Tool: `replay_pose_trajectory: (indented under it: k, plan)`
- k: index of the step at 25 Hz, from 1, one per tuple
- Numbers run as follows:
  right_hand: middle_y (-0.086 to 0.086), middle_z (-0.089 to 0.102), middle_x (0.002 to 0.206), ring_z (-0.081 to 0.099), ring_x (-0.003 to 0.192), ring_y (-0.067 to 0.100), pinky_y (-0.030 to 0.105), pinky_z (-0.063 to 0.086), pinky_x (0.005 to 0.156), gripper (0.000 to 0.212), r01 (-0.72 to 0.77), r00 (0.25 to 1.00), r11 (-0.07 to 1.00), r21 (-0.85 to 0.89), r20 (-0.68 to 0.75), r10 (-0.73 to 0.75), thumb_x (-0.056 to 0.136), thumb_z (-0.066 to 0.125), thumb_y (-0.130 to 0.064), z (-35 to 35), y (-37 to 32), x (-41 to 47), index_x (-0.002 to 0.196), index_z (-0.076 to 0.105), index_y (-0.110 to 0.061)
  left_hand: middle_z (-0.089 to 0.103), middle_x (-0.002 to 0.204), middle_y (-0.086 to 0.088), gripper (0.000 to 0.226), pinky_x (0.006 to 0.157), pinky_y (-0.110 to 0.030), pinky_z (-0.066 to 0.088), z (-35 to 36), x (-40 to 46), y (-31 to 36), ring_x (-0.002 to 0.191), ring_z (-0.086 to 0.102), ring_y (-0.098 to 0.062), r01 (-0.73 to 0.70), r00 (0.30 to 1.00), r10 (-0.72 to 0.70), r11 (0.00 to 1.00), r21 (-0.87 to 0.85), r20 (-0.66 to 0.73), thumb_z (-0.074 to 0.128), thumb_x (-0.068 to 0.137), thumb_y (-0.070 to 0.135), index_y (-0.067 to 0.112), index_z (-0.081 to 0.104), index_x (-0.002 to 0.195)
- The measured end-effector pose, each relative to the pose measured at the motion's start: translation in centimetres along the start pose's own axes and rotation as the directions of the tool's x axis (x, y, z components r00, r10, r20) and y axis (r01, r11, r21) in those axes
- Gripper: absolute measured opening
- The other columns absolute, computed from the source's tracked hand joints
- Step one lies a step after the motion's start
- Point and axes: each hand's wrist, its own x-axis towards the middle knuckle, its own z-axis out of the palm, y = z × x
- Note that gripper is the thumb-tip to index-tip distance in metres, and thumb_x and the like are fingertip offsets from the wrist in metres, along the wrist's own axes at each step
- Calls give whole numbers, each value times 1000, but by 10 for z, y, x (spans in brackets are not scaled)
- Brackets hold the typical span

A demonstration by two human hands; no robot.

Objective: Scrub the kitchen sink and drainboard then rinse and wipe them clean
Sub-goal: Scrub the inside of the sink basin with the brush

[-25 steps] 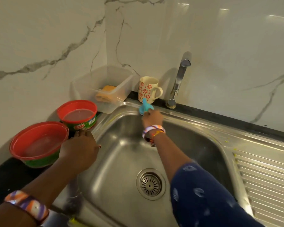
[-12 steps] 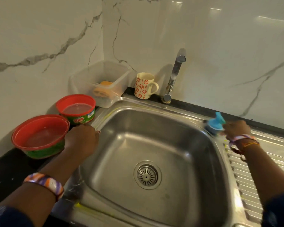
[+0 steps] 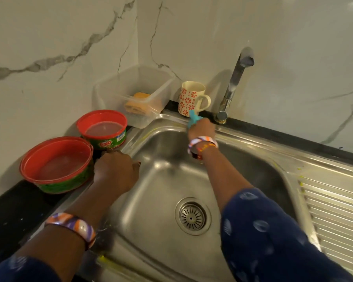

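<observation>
Steel fills the near part of the view: the sink (image 3: 161, 200) with its round drain (image 3: 192, 216) at the bottom, and the ribbed drainboard (image 3: 334, 210) on its right side. Small yellow marks lie on the rim near the drainboard. The left hand (image 3: 115, 171) rests on the left rim of the sink, fingers curled downward over the edge; whether it holds anything, the view does not show. On the dark bench (image 3: 10, 208) beside this hand stand two red tubs (image 3: 56, 163), one with a green label. Farther away, the right hand (image 3: 201, 129) grips a blue scrubber (image 3: 193, 118) and presses it on the back rim of the sink. Behind it stand a flowered mug (image 3: 192, 98), a clear plastic box (image 3: 135, 92) with an orange sponge (image 3: 138, 102) inside, and the tap (image 3: 234, 82) against the marble wall (image 3: 273, 37).
</observation>
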Motion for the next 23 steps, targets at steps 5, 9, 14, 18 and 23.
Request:
replay_pose_trajectory:
  k: [5, 9, 14, 18, 23]
  plan:
    - [16, 61, 120, 59, 109, 29, 31, 48, 83, 31, -4, 983, 996, 85, 185, -12, 94, 47, -14, 23, -17, 18, 120, 55, 1, 63, 108, -9, 54, 66, -26, 41, -3, 2, -1, 99, 61, -24, -38, 999, 38, 999, 11, 13, 26, 98, 48, 9, 62, 108]
    - [8, 69, 75, 63, 69, 24, 22, 48, 49, 26, -28, 995, 999, 23, 99, 26, 92, 47, -15, -50, 60, 12, 105, 67, -6, 64, 106, -11, 55, 71, -28, 46, -6, 1, -6, 98, 61, -25, -16, 1000, 16, 996, -83, -6, 26, 98, 49, 7, 62, 107]
    - [16, 64, 86, 61, 65, 20, 22, 41, 43, 22, -213, 977, 957, -195, -71, 203, 94, 48, -12, -172, 149, -6, 100, 65, 0, 63, 107, -15, 59, 72, -29, 43, -7, -2, -8, 100, 60, -29, -13, 999, 9, 993, -118, -30, 23, 98, 49, 4, 61, 109]
    - [26, 62, 115, 59, 104, 39, 29, 36, 60, 32, -268, 961, 932, -245, -132, 241, 95, 45, -14, -167, 148, -1, 116, 61, 3, 64, 103, -14, 62, 70, -30, 43, -5, -3, -6, 97, 60, -29, -10, 1000, 6, 988, -154, -21, 23, 98, 51, 4, 63, 104]
    - [26, 63, 113, 59, 107, 38, 33, 39, 73, 32, -9, 1000, 983, -183, -12, 6, 94, 44, -12, -60, 70, 9, 112, 64, 6, 64, 103, -12, 59, 71, -29, 45, -5, -6, -10, 95, 61, -26, -9, 1000, 6, 988, -151, -20, 25, 97, 51, 5, 61, 106]
